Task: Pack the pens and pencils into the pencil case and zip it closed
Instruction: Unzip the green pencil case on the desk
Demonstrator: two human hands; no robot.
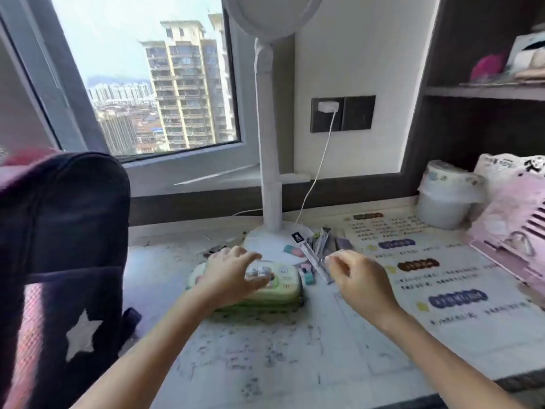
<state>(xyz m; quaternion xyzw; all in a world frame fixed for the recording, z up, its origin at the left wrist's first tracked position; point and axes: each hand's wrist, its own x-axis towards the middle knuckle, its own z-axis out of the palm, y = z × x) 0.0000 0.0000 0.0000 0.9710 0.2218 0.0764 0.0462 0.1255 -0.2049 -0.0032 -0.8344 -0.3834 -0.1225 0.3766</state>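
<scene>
Pencil case (284, 290) lies on the worktop (280, 349), apparently still closed. The left hand (230, 276) rests spread over its lid, gripping nothing. Pens (313, 256) lie loose just right of it. The right hand (356, 278) is beside them, fingers half curled; whether it pinches one I cannot tell. Packing looks barely begun; next, open the case.

1 head-worn camera looks forward and down, close over the desk (265, 364).

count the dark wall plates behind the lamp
2. The left plate holds a white charger; the right plate sits right beside it, bare. None looks hidden.
</scene>
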